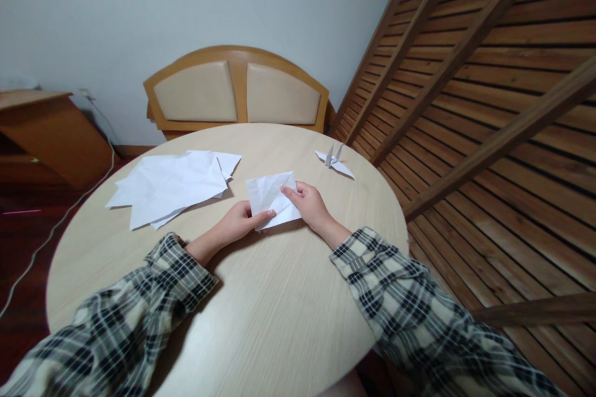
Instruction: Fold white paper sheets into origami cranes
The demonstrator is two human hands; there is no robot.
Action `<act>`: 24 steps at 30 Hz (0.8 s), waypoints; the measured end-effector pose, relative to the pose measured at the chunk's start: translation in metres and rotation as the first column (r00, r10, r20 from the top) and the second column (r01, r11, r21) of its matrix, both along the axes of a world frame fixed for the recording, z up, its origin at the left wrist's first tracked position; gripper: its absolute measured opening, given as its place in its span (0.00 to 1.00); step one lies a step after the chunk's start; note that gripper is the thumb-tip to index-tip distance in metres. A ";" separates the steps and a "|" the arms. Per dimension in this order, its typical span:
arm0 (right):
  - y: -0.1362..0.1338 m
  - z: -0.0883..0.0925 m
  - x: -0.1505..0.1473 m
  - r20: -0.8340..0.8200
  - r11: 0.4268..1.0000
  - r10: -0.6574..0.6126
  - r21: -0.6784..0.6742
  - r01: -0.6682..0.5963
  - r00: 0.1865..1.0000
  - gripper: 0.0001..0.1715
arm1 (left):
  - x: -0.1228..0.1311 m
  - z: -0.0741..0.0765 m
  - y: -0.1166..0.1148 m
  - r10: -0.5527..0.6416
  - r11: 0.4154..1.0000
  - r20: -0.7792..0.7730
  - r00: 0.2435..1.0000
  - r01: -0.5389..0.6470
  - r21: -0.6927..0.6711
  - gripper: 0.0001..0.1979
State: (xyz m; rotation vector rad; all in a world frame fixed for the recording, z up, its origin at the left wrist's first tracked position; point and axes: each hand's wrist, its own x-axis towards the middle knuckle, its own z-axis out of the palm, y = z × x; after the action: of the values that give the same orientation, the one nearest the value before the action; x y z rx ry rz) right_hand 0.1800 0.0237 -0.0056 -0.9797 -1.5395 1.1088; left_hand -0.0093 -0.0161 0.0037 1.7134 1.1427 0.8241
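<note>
Between my two hands is a folded white sheet of paper (272, 195), roughly square with creases across it, raised a little over the round table (261, 310). My left hand (239, 221) grips its lower left corner, thumb on top and fingers hidden beneath. On the right side, my right hand (311, 203) pinches the paper with the thumb lying on its face; the other fingers are behind it. A finished white paper crane (333, 161) stands on the table beyond my right hand. Left of the folded paper lies a loose pile of white paper sheets (174, 183).
A wooden headboard with two cream panels (195, 93) stands behind the table against the wall. Slatted wooden boards (484, 105) lean close along the right side. At the left are a brown cabinet (51, 130) and a white cable (69, 208) running down the floor.
</note>
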 end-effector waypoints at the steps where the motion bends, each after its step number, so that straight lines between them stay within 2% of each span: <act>1: 0.000 0.000 0.000 -0.005 1.000 -0.008 -0.004 0.008 1.000 0.25 | 0.000 0.000 -0.001 -0.006 1.000 0.003 1.000 0.006 -0.014 0.15; 6: 0.002 0.000 0.000 -0.121 0.998 -0.041 -0.052 0.035 0.992 0.26 | 0.005 0.004 0.000 0.026 0.999 0.055 0.998 -0.024 -0.037 0.15; 12: 0.015 0.011 -0.005 -0.279 0.989 -0.066 -0.145 0.026 0.958 0.25 | 0.015 0.010 0.024 0.194 0.979 0.170 0.966 -0.203 0.036 0.14; 16: 0.021 0.009 -0.010 -0.324 0.977 -0.099 -0.209 0.031 0.941 0.24 | 0.020 0.004 0.031 0.271 0.956 0.219 0.937 -0.289 0.051 0.14; 19: 0.021 0.002 -0.012 -0.344 0.966 -0.103 -0.259 0.010 0.933 0.26 | 0.022 -0.004 0.029 0.283 0.958 0.228 0.932 -0.287 -0.018 0.15; 24: 0.017 -0.004 -0.014 -0.366 0.963 -0.087 -0.269 -0.016 0.926 0.25 | 0.022 -0.008 0.025 0.206 0.975 0.171 0.963 -0.217 0.047 0.16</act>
State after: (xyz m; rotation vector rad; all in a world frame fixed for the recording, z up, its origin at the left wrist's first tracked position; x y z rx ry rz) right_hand 0.1656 0.0406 -0.0095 -0.9031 -1.0758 1.4136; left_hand 0.0130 0.0085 -0.0043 1.5590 1.2093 1.1256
